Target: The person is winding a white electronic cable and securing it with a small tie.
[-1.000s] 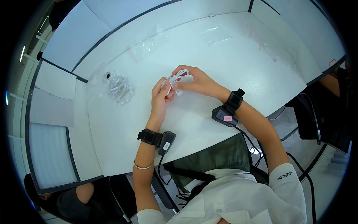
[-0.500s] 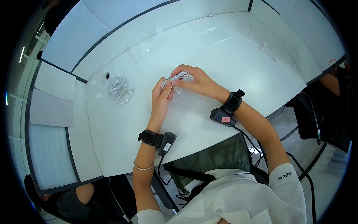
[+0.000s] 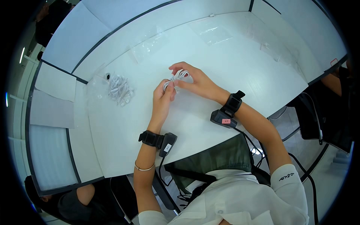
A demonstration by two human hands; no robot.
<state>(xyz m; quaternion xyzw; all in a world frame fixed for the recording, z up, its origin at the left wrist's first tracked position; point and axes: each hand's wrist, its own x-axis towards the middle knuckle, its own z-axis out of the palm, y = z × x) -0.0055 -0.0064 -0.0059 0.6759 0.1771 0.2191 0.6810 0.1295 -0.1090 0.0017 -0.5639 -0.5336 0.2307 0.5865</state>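
A bundled white cable point(image 3: 181, 75) is held between my two hands above the middle of the white table. My left hand point(image 3: 162, 95) pinches the left end of the bundle with thumb and fingers. My right hand point(image 3: 195, 80) grips its right part with the thumb near the middle, its index finger lifted and curved over the top. To the left on the table lies a tangled pile of white cables point(image 3: 120, 90), with a small black and white roll point(image 3: 108, 76) at its upper edge.
Clear plastic bags lie at the table's back point(image 3: 213, 34), at the back left point(image 3: 146, 47) and at the right point(image 3: 275, 54). Low white partitions point(image 3: 56, 161) surround the table point(image 3: 131, 157). People sit at both sides; another person is at the upper left.
My right index finger has lifted away from the cable bundle and moved left. My left hand has barely moved. The person at the upper left has shifted further into view.
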